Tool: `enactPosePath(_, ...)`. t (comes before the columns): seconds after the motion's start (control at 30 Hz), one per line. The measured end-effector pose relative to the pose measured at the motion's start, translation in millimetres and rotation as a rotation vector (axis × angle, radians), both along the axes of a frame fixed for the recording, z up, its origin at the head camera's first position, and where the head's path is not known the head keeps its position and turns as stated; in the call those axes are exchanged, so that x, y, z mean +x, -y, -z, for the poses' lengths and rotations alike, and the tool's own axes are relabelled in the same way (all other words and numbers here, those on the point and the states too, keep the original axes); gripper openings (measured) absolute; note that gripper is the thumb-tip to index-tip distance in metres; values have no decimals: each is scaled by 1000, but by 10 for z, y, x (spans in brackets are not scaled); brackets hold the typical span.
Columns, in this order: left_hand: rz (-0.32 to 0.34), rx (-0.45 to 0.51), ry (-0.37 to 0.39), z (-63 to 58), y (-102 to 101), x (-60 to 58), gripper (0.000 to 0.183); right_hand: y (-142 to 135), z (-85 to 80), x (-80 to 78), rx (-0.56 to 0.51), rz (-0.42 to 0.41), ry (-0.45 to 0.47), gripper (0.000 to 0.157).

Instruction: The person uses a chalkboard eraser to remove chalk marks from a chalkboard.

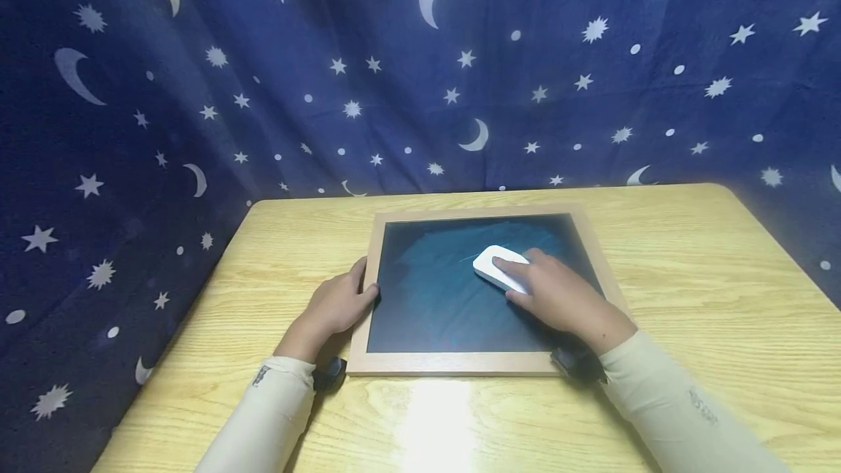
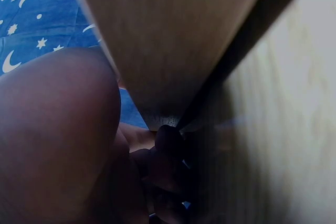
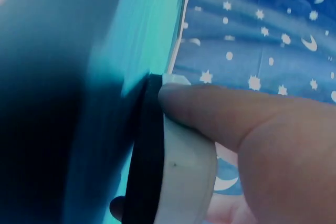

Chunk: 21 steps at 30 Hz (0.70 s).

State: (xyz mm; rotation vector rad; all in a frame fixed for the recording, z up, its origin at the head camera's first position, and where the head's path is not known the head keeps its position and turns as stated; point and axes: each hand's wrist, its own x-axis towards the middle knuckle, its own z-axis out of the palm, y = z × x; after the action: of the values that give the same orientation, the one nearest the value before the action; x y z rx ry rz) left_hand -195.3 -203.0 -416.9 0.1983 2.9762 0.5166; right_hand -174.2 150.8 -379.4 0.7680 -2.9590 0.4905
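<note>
A wood-framed chalkboard (image 1: 453,363) lies on the table, its dark surface marked with broad pale smears and a thin white line. My left hand (image 1: 336,304) grips the frame's left side, thumb at the upper edge. In the left wrist view its fingers (image 2: 163,169) curl at the lower edge of the frame's side (image 2: 168,35). In my right hand (image 1: 565,294) is a white chalkboard eraser (image 1: 488,261), over the right half of the board. The right wrist view shows the eraser's black pad (image 3: 146,166) against the board and the thumb along its white body.
The board rests on a light wood-grain table (image 1: 696,268) with rounded far corners. A dark blue curtain (image 1: 394,35) with moons and stars hangs behind and along the left side. Both wrists wear dark devices, close to the board's front corners.
</note>
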Motion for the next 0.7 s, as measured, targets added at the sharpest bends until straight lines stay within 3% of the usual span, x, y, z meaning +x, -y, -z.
enactPosePath(0.43,2,10,9,12,10,-5,68,-447,-16,-393,23,89,-16,56)
enactPosePath(0.7,6,10,1,7,9,-5,66,-505,-50,-405,12,166,63,61)
